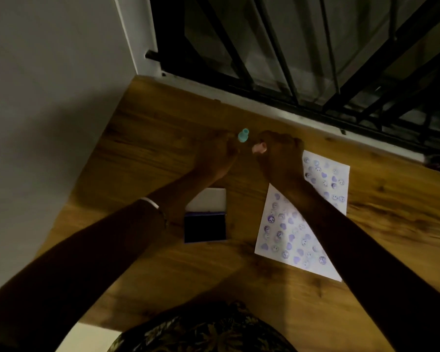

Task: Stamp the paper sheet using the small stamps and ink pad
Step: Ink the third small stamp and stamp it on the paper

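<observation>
Dim wooden table (pixel 142 158) beside barred window (pixel 302 47); hands around teal stamp (pixel 243 135) and pink stamp (pixel 259 148)

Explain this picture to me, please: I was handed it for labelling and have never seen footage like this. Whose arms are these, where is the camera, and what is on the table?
There is no machine here. A person wears a camera on the head, so the single view looks down over their own two arms. On the wooden table lie an open ink pad with a dark inked face, and a paper sheet already covered with purple hearts and smiley prints. The left hand holds a small teal stamp at its fingertips. The right hand is closed on something small and pink, probably another stamp; it is too blurred to say.
</observation>
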